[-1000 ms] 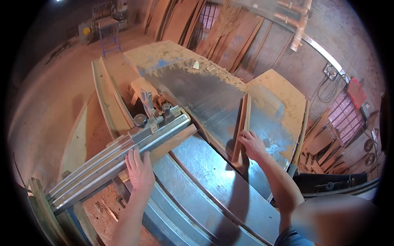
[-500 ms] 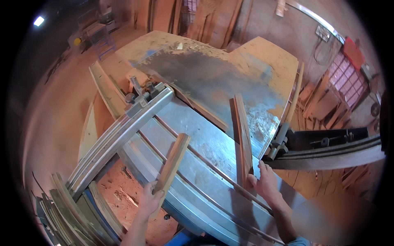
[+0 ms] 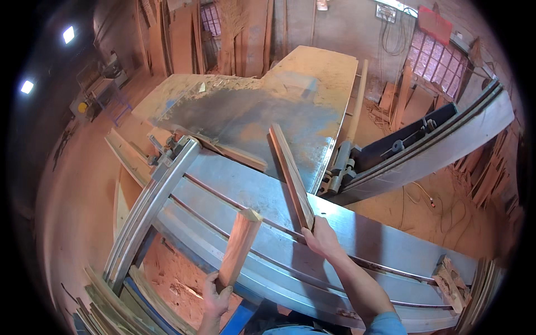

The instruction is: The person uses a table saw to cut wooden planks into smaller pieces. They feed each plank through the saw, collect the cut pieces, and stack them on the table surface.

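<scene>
My left hand (image 3: 216, 297) is closed round the lower end of a short, thick wooden block (image 3: 240, 247). The block is tilted upward, with its pale cut end at the top, over the near edge of the metal saw table (image 3: 346, 226). My right hand (image 3: 322, 239) grips the near end of a longer wooden strip (image 3: 292, 176). That strip slants away to the far left, over the seam between the sliding metal part and the dusty dark tabletop (image 3: 240, 114). The right thumb and some fingertips are hidden by the hand and strip.
A metal fence rail (image 3: 153, 204) with a clamp-like stop crosses the table's left side. Another thin wood piece (image 3: 237, 155) lies along the seam. A grey rail (image 3: 424, 148) juts out at right. Wood strips (image 3: 120, 307) are stacked at lower left; a wood piece (image 3: 448, 282) sits at the right end.
My right hand has closed on the near end of the long strip, where its fingers were spread before. My left hand has tipped the block more upright. The whole view has shifted to the right.
</scene>
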Action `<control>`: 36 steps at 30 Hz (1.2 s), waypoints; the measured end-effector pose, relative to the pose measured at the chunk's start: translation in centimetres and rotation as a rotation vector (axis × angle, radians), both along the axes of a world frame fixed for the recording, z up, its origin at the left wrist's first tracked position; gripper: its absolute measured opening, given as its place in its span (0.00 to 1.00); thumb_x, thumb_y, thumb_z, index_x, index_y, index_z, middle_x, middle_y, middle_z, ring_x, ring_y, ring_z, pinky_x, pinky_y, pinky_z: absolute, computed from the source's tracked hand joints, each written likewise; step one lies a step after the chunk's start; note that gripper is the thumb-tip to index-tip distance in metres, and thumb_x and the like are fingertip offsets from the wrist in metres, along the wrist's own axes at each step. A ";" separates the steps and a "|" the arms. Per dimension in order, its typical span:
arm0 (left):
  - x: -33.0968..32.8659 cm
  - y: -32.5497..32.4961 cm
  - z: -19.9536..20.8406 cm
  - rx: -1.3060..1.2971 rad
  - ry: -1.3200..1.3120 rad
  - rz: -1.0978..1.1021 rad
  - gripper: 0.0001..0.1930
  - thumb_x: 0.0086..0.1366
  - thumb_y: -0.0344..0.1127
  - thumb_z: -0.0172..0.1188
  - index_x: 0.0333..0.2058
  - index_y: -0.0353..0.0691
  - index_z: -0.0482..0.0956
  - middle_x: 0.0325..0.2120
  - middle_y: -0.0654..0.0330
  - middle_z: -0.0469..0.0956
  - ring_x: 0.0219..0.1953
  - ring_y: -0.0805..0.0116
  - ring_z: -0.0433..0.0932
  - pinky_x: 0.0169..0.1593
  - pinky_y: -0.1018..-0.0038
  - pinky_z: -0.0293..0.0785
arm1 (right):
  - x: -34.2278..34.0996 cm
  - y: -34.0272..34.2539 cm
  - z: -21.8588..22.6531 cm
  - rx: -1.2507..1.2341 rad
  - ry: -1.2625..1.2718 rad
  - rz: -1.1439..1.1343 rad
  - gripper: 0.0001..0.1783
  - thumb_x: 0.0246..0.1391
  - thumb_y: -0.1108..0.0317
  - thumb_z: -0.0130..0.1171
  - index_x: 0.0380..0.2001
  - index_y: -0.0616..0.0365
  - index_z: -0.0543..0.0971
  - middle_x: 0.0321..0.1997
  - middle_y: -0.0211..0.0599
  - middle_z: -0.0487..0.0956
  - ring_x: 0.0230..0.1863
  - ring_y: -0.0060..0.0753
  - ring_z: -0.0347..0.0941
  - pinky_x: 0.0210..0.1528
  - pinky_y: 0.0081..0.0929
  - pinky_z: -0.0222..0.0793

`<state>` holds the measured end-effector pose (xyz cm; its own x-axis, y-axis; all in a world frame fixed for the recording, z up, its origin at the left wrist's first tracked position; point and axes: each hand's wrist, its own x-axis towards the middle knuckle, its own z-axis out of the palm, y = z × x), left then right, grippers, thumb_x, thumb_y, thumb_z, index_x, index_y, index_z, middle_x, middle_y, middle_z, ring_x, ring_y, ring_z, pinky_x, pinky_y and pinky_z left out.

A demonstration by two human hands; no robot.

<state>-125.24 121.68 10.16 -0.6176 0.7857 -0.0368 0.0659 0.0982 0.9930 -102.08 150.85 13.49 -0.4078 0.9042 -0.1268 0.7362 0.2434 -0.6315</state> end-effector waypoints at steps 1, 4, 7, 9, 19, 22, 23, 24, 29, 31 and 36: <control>0.2 -0.2 0.4 0.047 0.094 -0.005 0.28 0.52 0.18 0.60 0.53 0.30 0.66 0.50 0.49 0.71 0.52 0.61 0.73 0.59 0.64 0.69 | 0.5 -0.2 -0.4 -0.016 0.025 -0.002 0.25 0.57 0.56 0.58 0.44 0.72 0.71 0.44 0.63 0.75 0.45 0.64 0.75 0.50 0.51 0.71; 0.0 -0.6 0.2 0.111 0.284 -0.042 0.28 0.51 0.20 0.61 0.53 0.30 0.66 0.49 0.48 0.71 0.52 0.58 0.72 0.59 0.63 0.69 | 2.2 -1.1 -0.8 -0.032 0.099 -0.006 0.26 0.57 0.56 0.58 0.45 0.72 0.71 0.44 0.65 0.75 0.46 0.66 0.74 0.51 0.51 0.70; 0.4 -0.7 -0.1 0.133 0.424 -0.056 0.28 0.50 0.21 0.61 0.53 0.30 0.67 0.49 0.47 0.71 0.51 0.54 0.72 0.58 0.62 0.69 | 3.5 -2.4 0.2 -0.068 0.174 -0.059 0.26 0.56 0.56 0.59 0.46 0.71 0.72 0.43 0.66 0.75 0.48 0.66 0.73 0.52 0.51 0.69; 1.0 -0.1 0.3 0.076 0.529 -0.050 0.28 0.51 0.22 0.61 0.53 0.30 0.68 0.48 0.46 0.71 0.50 0.51 0.73 0.57 0.61 0.69 | 3.8 -3.0 0.7 -0.041 0.206 -0.083 0.26 0.55 0.57 0.60 0.45 0.71 0.73 0.44 0.67 0.75 0.48 0.67 0.73 0.52 0.51 0.69; 5.7 6.5 3.2 -0.283 0.953 -0.153 0.23 0.58 0.27 0.59 0.53 0.30 0.72 0.44 0.41 0.77 0.48 0.41 0.74 0.54 0.53 0.70 | 6.3 -7.4 0.4 -0.742 0.816 -0.162 0.19 0.63 0.60 0.55 0.48 0.66 0.76 0.36 0.33 0.78 0.37 0.22 0.74 0.40 0.24 0.70; 7.3 8.0 6.3 -0.218 0.923 -0.170 0.24 0.59 0.28 0.59 0.55 0.29 0.70 0.46 0.39 0.76 0.49 0.40 0.74 0.55 0.54 0.70 | 6.3 -9.2 -0.2 -0.767 0.871 -0.195 0.21 0.62 0.61 0.56 0.52 0.66 0.75 0.35 0.33 0.78 0.34 0.25 0.74 0.37 0.26 0.71; 7.7 8.2 7.2 -0.264 0.752 -0.230 0.25 0.60 0.29 0.59 0.56 0.28 0.69 0.47 0.39 0.76 0.50 0.41 0.75 0.55 0.55 0.71 | 5.8 -9.8 1.8 -0.799 0.821 -0.215 0.17 0.64 0.66 0.54 0.51 0.66 0.75 0.36 0.35 0.78 0.35 0.26 0.75 0.39 0.28 0.74; 8.1 8.6 7.8 -0.307 0.577 -0.286 0.26 0.61 0.29 0.60 0.58 0.27 0.68 0.48 0.39 0.75 0.51 0.42 0.75 0.55 0.56 0.71 | 5.4 -10.5 1.9 -0.768 0.792 -0.196 0.18 0.64 0.67 0.55 0.52 0.67 0.74 0.35 0.35 0.78 0.35 0.26 0.75 0.39 0.28 0.74; 11.4 12.5 7.9 -0.186 -0.422 -0.520 0.29 0.69 0.36 0.56 0.63 0.27 0.61 0.50 0.47 0.76 0.53 0.65 0.76 0.55 0.69 0.73 | 4.0 -13.7 0.8 -0.483 0.777 -0.056 0.29 0.59 0.63 0.61 0.60 0.68 0.70 0.47 0.48 0.78 0.45 0.34 0.78 0.48 0.33 0.74; 11.4 12.6 7.1 -0.212 -0.411 -0.519 0.27 0.69 0.35 0.55 0.62 0.27 0.63 0.49 0.49 0.77 0.51 0.67 0.77 0.53 0.71 0.74 | 4.2 -14.0 1.1 -0.382 0.739 0.052 0.30 0.61 0.68 0.60 0.64 0.67 0.67 0.52 0.41 0.74 0.46 0.26 0.74 0.47 0.24 0.71; 9.7 12.1 8.0 -0.202 -0.768 -0.420 0.19 0.68 0.28 0.50 0.55 0.27 0.69 0.45 0.50 0.79 0.45 0.64 0.81 0.49 0.67 0.79 | 6.1 -12.9 4.6 -0.381 0.606 0.149 0.24 0.61 0.70 0.61 0.58 0.65 0.72 0.46 0.39 0.76 0.44 0.26 0.74 0.47 0.25 0.72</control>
